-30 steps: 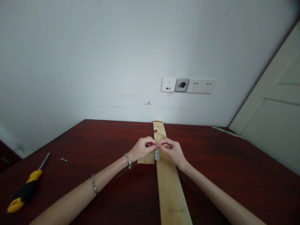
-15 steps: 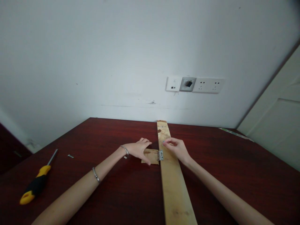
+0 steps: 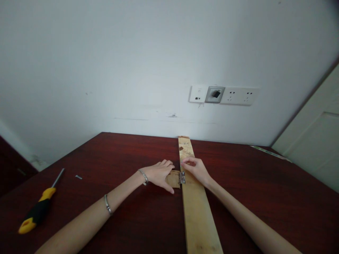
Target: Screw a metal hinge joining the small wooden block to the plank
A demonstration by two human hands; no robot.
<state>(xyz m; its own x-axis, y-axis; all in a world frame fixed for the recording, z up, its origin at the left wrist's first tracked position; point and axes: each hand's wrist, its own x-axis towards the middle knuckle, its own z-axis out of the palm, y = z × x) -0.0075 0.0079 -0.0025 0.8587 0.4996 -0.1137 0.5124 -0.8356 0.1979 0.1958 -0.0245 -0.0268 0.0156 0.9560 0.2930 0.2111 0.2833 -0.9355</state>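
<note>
A long pale plank [image 3: 198, 215] runs away from me across the dark red table. Against its left edge lies a small wooden board [image 3: 174, 179], and a metal hinge [image 3: 182, 177] sits where the two meet. My left hand [image 3: 158, 174] spans the small board, thumb at its near edge and fingers at its far edge, covering its left part. Over the plank, just beyond the hinge, my right hand [image 3: 196, 169] is closed in a pinch; whatever is between its fingertips is too small to make out.
On the left lie a yellow and black screwdriver [image 3: 39, 208] and a small screw-like metal piece [image 3: 78, 177]. A thin flat strip [image 3: 270, 153] lies at the back right. The wall behind carries sockets [image 3: 239, 96]; a white door [image 3: 315, 123] stands at the right.
My left hand has shifted right and nearer over the small board, hiding more of it. My right hand's pinch has moved slightly left and lower, toward the hinge.
</note>
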